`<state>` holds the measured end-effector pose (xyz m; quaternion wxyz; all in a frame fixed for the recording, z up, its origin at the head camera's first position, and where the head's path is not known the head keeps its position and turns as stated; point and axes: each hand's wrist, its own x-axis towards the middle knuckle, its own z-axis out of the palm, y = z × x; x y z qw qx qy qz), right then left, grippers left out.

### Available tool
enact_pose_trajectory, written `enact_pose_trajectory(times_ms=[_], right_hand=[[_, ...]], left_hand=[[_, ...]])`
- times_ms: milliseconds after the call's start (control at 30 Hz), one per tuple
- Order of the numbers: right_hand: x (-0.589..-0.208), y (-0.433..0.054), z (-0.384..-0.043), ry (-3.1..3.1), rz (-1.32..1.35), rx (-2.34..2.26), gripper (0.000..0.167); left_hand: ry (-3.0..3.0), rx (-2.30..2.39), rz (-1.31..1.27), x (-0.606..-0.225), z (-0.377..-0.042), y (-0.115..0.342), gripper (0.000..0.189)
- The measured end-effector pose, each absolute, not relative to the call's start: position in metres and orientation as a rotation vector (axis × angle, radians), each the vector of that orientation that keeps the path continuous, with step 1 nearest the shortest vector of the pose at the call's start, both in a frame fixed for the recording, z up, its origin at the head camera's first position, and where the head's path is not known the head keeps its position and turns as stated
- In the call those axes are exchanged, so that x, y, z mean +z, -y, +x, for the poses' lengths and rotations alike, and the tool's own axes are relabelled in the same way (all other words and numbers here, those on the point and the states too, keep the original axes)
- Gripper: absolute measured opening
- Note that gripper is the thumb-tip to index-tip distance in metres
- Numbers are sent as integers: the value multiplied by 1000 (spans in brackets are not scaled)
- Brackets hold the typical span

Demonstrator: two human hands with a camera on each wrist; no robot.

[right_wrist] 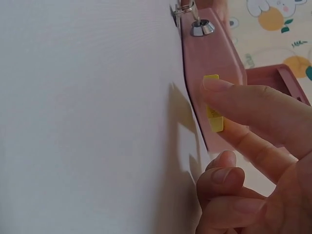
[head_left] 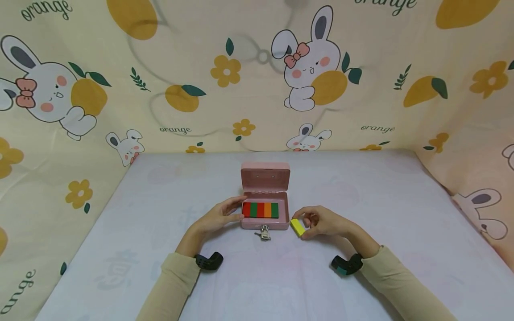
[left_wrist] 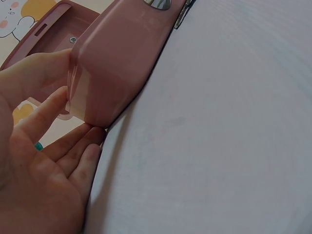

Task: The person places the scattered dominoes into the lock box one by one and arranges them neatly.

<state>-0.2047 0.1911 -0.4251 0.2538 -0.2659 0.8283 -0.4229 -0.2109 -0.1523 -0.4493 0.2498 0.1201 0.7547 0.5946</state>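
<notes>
A pink metal cash box point(head_left: 265, 226) stands with its lid point(head_left: 265, 177) raised at the back. Inside, several red, green and orange blocks point(head_left: 260, 210) lie side by side in a row, starting at the left wall. My left hand point(head_left: 218, 217) rests its fingertips against the box's left side; in the left wrist view its fingers point(left_wrist: 80, 170) are mostly straight along that wall. Just off the box's right front corner, my right hand point(head_left: 323, 221) pinches a small yellow block point(head_left: 297, 227) between thumb and fingers. The right wrist view shows faint print on the yellow block point(right_wrist: 214, 109).
Keys point(head_left: 263, 236) hang from the lock on the box's front. A white cloth point(head_left: 257, 281) covers the table. Behind and at the sides hangs a yellow curtain point(head_left: 249, 102) printed with rabbits and oranges. Each wrist wears a black camera point(head_left: 209, 261).
</notes>
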Motion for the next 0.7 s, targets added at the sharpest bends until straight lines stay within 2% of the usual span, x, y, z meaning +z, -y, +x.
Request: enact_pose_trajectory(times_ms=[700], right_hand=[[-412, -192, -205, -2333, -731, -1149, 46]], left_hand=[[-2053, 1620, 308, -448, -210, 151, 60]])
